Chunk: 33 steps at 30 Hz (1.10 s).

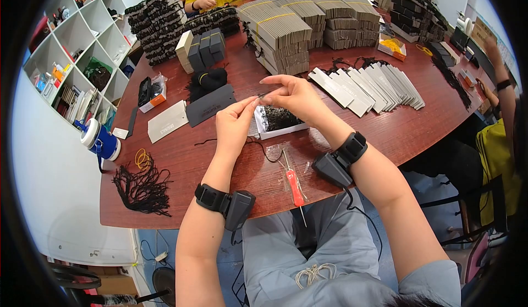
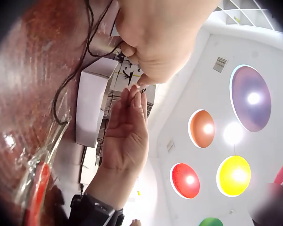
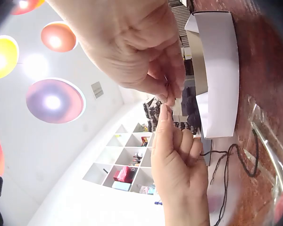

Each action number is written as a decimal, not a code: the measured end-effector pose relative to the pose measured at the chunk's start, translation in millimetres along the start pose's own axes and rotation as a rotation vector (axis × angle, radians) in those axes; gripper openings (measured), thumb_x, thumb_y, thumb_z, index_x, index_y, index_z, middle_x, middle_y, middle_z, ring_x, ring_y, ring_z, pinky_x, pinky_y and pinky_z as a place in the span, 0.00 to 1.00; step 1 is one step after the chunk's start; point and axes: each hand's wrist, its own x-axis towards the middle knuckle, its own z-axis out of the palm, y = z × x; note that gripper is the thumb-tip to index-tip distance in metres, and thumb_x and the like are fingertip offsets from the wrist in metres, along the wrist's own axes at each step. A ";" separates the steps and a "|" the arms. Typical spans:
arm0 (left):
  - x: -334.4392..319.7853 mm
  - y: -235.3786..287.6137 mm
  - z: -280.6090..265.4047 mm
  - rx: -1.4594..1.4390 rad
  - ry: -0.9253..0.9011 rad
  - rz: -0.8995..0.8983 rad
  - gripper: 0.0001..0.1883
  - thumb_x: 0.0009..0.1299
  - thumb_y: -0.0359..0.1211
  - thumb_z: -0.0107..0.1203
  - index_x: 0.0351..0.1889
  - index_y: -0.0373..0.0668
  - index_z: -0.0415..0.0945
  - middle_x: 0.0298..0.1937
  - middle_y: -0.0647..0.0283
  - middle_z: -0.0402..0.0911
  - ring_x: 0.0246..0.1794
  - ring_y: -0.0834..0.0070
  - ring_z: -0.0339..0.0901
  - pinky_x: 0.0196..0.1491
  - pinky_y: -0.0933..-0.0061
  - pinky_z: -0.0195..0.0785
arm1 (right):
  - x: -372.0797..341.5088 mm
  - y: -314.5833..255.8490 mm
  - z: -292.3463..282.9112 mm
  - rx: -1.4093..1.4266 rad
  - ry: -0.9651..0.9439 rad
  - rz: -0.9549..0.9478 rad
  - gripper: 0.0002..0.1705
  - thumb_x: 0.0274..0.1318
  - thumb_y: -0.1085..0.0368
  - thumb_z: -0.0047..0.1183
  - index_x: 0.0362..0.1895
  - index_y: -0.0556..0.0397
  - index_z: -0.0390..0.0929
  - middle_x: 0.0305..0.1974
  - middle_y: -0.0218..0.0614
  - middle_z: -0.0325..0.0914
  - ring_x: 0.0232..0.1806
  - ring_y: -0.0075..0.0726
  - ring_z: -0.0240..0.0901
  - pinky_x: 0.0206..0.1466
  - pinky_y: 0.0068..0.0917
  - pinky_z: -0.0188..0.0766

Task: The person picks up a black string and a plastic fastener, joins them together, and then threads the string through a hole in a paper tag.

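Note:
Both hands meet above a small white box [image 1: 280, 131] filled with black pieces. The left hand [image 1: 233, 124] pinches a thin dark strand between thumb and forefinger, and black cord [image 1: 264, 143] trails below it to the table. At its fingertips, the right hand [image 1: 300, 99] pinches a small dark piece, too small to make out, with its forefinger reaching out above. In the right wrist view the right hand [image 3: 137, 52] and left hand [image 3: 179, 165] touch or nearly touch at the fingertips. A red-handled tool [image 1: 294, 187] lies on clear plastic near the table edge.
Grey tags [image 1: 366, 90] fan out at right, below banded stacks [image 1: 280, 29]. A grey tag [image 1: 168, 121] and a dark tag [image 1: 210, 104] lie at left, with a black cord bundle [image 1: 142, 189] and a blue-white jug [image 1: 100, 140]. Other people sit across the table.

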 end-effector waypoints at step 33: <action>1.3 10.6 -5.8 -0.694 -0.119 -0.518 0.08 0.60 0.30 0.50 0.36 0.39 0.72 0.12 0.80 0.55 0.10 0.92 0.46 0.13 0.89 0.37 | -2.1 -1.6 3.4 0.143 0.045 -0.043 0.12 0.48 0.66 0.50 0.34 0.62 0.74 0.30 0.35 0.75 0.33 0.22 0.71 0.38 0.17 0.67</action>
